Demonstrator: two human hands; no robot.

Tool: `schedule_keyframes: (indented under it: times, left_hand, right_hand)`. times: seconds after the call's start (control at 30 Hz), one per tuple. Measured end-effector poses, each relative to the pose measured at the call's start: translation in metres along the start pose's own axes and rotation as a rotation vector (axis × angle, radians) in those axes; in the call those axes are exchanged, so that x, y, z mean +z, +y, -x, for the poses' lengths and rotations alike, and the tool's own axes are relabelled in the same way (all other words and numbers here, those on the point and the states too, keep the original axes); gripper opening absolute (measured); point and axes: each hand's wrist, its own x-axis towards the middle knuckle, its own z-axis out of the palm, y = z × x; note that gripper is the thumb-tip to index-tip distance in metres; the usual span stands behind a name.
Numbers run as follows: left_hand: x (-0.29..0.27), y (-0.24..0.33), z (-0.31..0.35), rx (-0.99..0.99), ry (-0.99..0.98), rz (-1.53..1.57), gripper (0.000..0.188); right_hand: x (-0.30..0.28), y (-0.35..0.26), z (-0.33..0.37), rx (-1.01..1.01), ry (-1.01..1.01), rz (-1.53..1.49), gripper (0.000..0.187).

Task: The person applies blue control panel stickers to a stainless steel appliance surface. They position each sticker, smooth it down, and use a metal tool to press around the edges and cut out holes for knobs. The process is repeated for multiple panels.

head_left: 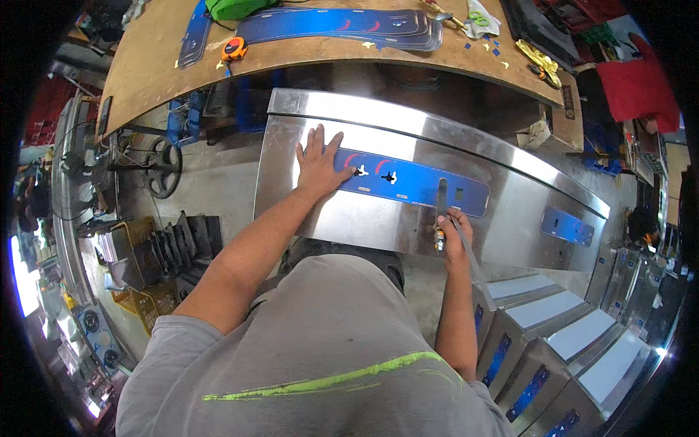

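Observation:
A long stainless-steel panel (408, 226) with a folded upper edge lies slanted before me. On its face is a blue control-panel sticker (426, 182) with red arcs, two dark cut-outs and a small square opening. My left hand (318, 166) presses flat on the steel at the sticker's left end, fingers spread, thumb touching the sticker. Near the right end my right hand (456, 227) grips a flat metal tool (442, 195) with a rounded tip, which lies over the sticker. Orange shows at its lower end. A thin grey strip (472, 255) hangs by that wrist; its attachment is unclear.
Beyond the panel stands a wooden workbench (306, 64) with blue stickers (335, 28), an orange tape measure (234, 49) and green-handled scissors (478, 19). Several steel housings (542, 309) stand at the lower right. Yellow crates (149, 302) are at left. A smaller blue sticker (566, 226) marks the panel's right end.

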Motion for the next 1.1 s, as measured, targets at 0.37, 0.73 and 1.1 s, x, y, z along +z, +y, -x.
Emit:
schedule_keyframes:
  times: [0.37, 0.73, 1.1]
  left_hand:
    - [0.000, -0.006, -0.005, -0.044, -0.063, 0.009, 0.101]
    - [0.003, 0.001, -0.006, -0.098, -0.034, -0.014, 0.104]
    - [0.007, -0.009, -0.010, -0.073, -0.101, -0.013, 0.104]
  right_hand:
    - [-0.060, -0.005, -0.020, -0.004, -0.050, -0.035, 0.041]
    - [-0.079, 0.016, -0.011, -0.024, -0.049, 0.093, 0.038]
    - [-0.046, 0.022, -0.014, -0.022, -0.087, 0.095, 0.037]
